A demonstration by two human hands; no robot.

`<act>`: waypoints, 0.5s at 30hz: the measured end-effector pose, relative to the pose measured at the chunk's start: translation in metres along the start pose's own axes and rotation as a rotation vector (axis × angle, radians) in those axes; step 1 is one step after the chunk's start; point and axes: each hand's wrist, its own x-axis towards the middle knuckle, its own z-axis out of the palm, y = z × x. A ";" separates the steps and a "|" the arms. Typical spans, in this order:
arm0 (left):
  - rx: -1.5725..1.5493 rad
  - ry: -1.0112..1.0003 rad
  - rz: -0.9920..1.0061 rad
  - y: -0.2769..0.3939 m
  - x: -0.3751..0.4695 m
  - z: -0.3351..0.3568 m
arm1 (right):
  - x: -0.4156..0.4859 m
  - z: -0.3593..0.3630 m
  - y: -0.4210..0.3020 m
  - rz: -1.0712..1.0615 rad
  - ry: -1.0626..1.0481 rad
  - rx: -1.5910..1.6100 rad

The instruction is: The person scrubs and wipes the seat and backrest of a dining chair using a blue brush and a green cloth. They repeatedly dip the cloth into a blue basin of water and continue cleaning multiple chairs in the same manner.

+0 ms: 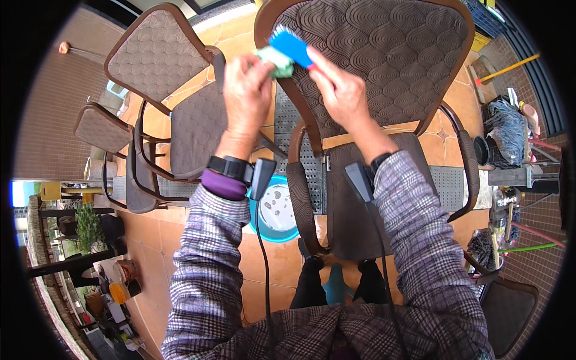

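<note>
A blue scrubbing brush (290,47) with pale bristles is held in my right hand (344,90), its head over the upper left frame of a brown upholstered armchair (382,58). My left hand (249,90) pinches a light green cloth (276,61) right beside the brush; whether the two touch is blurred. The chair's backrest has a scalloped pattern, and its seat (360,202) lies below my right forearm. On the tiled floor below, partly behind my left sleeve, stands a turquoise basin (285,234) of whitish water with patches on its surface.
More brown chairs (155,56) stand to the left, and another (510,315) at the lower right. A grey perforated drain strip (288,112) crosses the floor. Mops (504,130), bottles and a black bucket (480,150) line the right wall. Buckets (119,292) and plants (90,225) are at lower left.
</note>
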 end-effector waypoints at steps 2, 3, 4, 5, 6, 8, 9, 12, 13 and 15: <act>-0.009 -0.133 0.006 0.007 -0.038 0.017 | -0.044 -0.010 0.012 0.082 -0.112 -0.116; -0.020 -0.223 -0.028 0.014 -0.061 0.022 | -0.073 -0.018 0.012 0.177 -0.197 -0.188; -0.057 -0.367 -0.076 0.021 -0.080 0.025 | -0.098 -0.028 0.010 0.216 -0.249 -0.179; -0.081 -0.532 -0.170 0.024 -0.091 0.027 | -0.112 -0.035 0.008 0.334 -0.337 -0.219; -0.115 -0.581 -0.240 0.028 -0.098 0.024 | -0.119 -0.041 0.005 0.252 -0.319 -0.171; -0.122 -0.366 -0.153 0.028 -0.089 0.013 | -0.105 -0.049 -0.005 0.292 -0.385 -0.202; -0.114 -0.318 -0.170 0.027 -0.077 0.004 | -0.086 -0.047 -0.010 0.172 -0.252 -0.106; -0.109 -0.029 -0.127 0.018 -0.025 -0.016 | -0.010 -0.031 -0.017 0.032 -0.110 -0.019; -0.096 0.029 -0.171 0.015 -0.011 -0.018 | 0.010 -0.023 -0.016 -0.019 -0.062 -0.010; -0.111 0.062 -0.111 0.011 0.002 -0.011 | 0.025 -0.007 -0.009 -0.067 -0.017 -0.017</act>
